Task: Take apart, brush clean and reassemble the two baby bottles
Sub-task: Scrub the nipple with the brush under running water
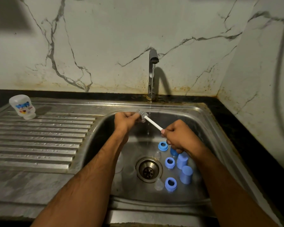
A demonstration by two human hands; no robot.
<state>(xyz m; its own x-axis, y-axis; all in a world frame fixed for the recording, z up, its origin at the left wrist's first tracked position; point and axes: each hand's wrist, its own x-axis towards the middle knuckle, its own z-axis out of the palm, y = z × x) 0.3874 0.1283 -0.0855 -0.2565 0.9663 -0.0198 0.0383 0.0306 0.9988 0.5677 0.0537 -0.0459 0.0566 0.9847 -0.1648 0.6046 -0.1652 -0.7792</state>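
Over the sink basin point(203, 125), under the running water, my right hand point(177, 136) grips the white handle of a bottle brush point(152, 122). Its grey bristle head sits against a small clear part that my left hand point(125, 121) holds; that part is mostly hidden by my fingers. On the basin floor lie several blue bottle parts: a collar ring point(163, 146), two more rings point(169, 162) point(170, 184), and two blue caps point(182, 161) point(186, 174). A clear teat point(159, 184) lies near the drain point(148, 169). One bottle body point(22, 106) stands upside down on the draining board.
The tap point(152, 63) at the back of the sink runs a thin stream of water. A ribbed steel draining board point(39, 138) stretches left. A marble wall rises behind and at the right. Faint clear bottle shapes lie in the basin left of the drain.
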